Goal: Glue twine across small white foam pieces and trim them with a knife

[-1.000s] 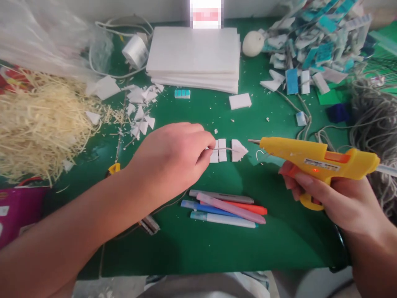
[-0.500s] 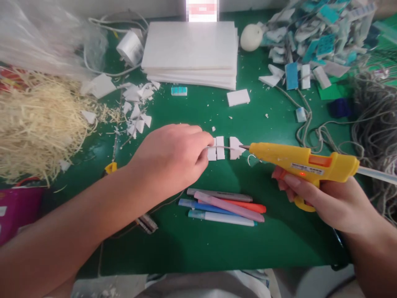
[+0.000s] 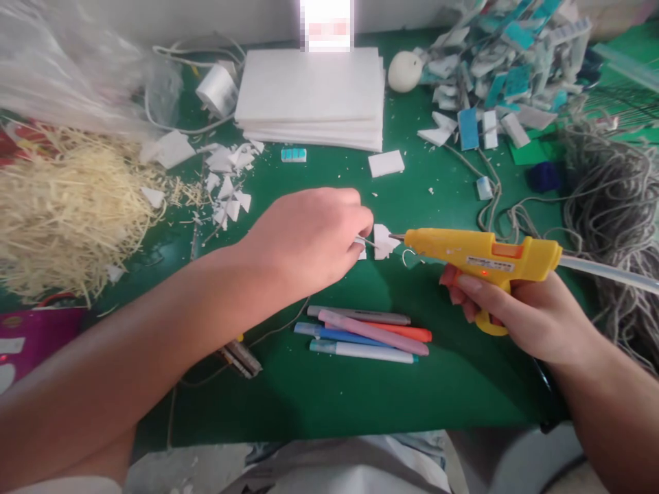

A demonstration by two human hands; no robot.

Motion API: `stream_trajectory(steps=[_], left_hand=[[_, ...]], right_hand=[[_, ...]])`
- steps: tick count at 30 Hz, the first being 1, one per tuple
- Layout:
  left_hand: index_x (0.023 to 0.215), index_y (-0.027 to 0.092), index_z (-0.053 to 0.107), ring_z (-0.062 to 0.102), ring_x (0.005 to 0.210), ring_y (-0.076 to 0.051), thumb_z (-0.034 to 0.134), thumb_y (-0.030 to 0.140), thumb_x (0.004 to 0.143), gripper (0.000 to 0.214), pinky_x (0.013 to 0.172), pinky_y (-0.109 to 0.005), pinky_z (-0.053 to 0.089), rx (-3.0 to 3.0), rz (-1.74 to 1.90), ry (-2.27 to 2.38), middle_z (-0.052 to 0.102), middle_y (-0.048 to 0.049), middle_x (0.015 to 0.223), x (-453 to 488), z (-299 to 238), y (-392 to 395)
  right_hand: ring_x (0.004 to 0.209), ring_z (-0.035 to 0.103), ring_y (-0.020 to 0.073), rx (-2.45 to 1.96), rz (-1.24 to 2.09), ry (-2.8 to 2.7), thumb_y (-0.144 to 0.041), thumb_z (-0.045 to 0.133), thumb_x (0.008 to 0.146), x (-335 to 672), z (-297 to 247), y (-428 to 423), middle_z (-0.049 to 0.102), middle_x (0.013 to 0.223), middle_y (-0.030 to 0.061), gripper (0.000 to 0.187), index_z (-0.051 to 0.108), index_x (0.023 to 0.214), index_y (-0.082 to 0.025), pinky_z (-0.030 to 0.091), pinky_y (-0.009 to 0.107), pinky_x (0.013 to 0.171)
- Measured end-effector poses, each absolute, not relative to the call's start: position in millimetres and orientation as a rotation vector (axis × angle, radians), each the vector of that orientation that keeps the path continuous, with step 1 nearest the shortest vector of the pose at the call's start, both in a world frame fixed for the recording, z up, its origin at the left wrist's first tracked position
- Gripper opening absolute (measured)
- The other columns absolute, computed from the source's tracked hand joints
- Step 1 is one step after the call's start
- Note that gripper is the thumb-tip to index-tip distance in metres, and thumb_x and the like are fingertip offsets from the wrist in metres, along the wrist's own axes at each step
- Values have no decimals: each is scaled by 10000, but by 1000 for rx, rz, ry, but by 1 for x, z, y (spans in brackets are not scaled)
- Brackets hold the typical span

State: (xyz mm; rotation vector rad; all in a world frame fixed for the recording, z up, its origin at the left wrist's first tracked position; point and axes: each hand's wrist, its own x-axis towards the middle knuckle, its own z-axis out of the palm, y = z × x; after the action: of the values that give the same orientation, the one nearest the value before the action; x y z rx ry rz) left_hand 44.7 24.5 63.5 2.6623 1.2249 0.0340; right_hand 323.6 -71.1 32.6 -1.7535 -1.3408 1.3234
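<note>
My left hand (image 3: 319, 230) is closed in a pinch on a thin grey string (image 3: 366, 241), which runs out to the right. The string's end lies over a small white foam piece (image 3: 382, 241) with a pointed right side. Beside it, another white foam piece (image 3: 362, 252) is mostly hidden under my fingers. My right hand (image 3: 530, 312) grips a yellow hot glue gun (image 3: 453, 250) by its handle, and a glue stick (image 3: 607, 269) sticks out of the back. The gun's metal nozzle (image 3: 397, 237) is at the tip of the pointed piece; whether they touch I cannot tell.
Several markers (image 3: 373, 333) lie in front of my hands. Behind stand stacked white boards (image 3: 311, 86). Wood shavings (image 3: 77, 213) and white scraps (image 3: 226, 185) are on the left. Foam offcuts (image 3: 515, 82) and tangled grey string (image 3: 607, 185) fill the right.
My left hand has moved right along the string, covering more of the white foam pieces. The glue gun stays by the pointed piece. The whole view has shifted slightly.
</note>
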Motion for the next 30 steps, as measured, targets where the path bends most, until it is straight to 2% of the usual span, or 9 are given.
stream_trajectory(steps=[4, 9, 12, 14, 17, 20, 22, 27, 30], left_hand=[[1028, 205, 822, 739, 945, -217, 690, 223, 986, 140, 719, -315, 485, 2628, 184, 1134, 768, -26, 1009, 41, 50, 33], [1000, 180, 812, 722, 923, -220, 658, 213, 1009, 157, 729, -332, 504, 2613, 285, 1049, 761, -47, 1001, 36, 36, 32], [964, 169, 799, 715, 909, -222, 633, 190, 1014, 174, 717, -334, 503, 2648, 369, 991, 748, -58, 970, 37, 29, 30], [935, 167, 789, 709, 887, -218, 603, 176, 1029, 208, 696, -330, 491, 2683, 414, 964, 735, -58, 937, 39, 25, 29], [901, 164, 774, 697, 848, -209, 570, 169, 1053, 254, 661, -325, 466, 2737, 460, 926, 720, -55, 903, 40, 21, 28], [881, 165, 759, 691, 836, -207, 563, 153, 1057, 264, 665, -324, 468, 2795, 486, 887, 715, -52, 890, 40, 19, 27], [881, 167, 752, 693, 843, -211, 549, 142, 1061, 272, 669, -326, 470, 2827, 482, 880, 718, -54, 894, 40, 18, 27], [912, 173, 756, 707, 862, -214, 486, 179, 1108, 333, 675, -330, 483, 2837, 510, 863, 738, -67, 932, 38, 19, 28], [926, 177, 766, 705, 868, -221, 436, 194, 1125, 386, 715, -348, 512, 2843, 500, 899, 752, -80, 945, 38, 23, 28]], right_hand=[[515, 596, 157, -1733, 1410, -1372, -791, 819, 844, 327, 32, -70, 686, 628, 44, 570, 788, 794, -223, 504, 257, 420], [534, 603, 162, -1778, 1422, -1353, -738, 884, 741, 323, 40, -66, 715, 666, 60, 531, 796, 786, -216, 494, 265, 431], [561, 570, 141, -1819, 1342, -1294, -669, 857, 835, 317, 42, -72, 683, 662, 31, 450, 791, 791, -226, 463, 255, 475], [562, 554, 142, -1821, 1331, -1278, -688, 853, 851, 315, 43, -75, 666, 651, 25, 471, 776, 770, -230, 446, 263, 481], [555, 537, 145, -1828, 1320, -1272, -815, 841, 814, 312, 44, -77, 648, 635, 24, 588, 764, 746, -237, 427, 274, 476], [574, 560, 152, -1848, 1290, -1270, -927, 818, 741, 309, 47, -77, 688, 676, 35, 688, 795, 797, -242, 444, 279, 487], [585, 576, 155, -1856, 1278, -1268, -935, 819, 730, 308, 48, -77, 719, 712, 40, 700, 815, 844, -244, 461, 282, 498], [566, 590, 173, -1843, 1267, -1355, -897, 771, 825, 315, 41, -77, 712, 678, 38, 649, 825, 875, -253, 482, 294, 480], [500, 577, 184, -1768, 1292, -1555, -877, 686, 902, 325, 35, -73, 666, 592, 44, 643, 760, 746, -257, 463, 302, 415]])
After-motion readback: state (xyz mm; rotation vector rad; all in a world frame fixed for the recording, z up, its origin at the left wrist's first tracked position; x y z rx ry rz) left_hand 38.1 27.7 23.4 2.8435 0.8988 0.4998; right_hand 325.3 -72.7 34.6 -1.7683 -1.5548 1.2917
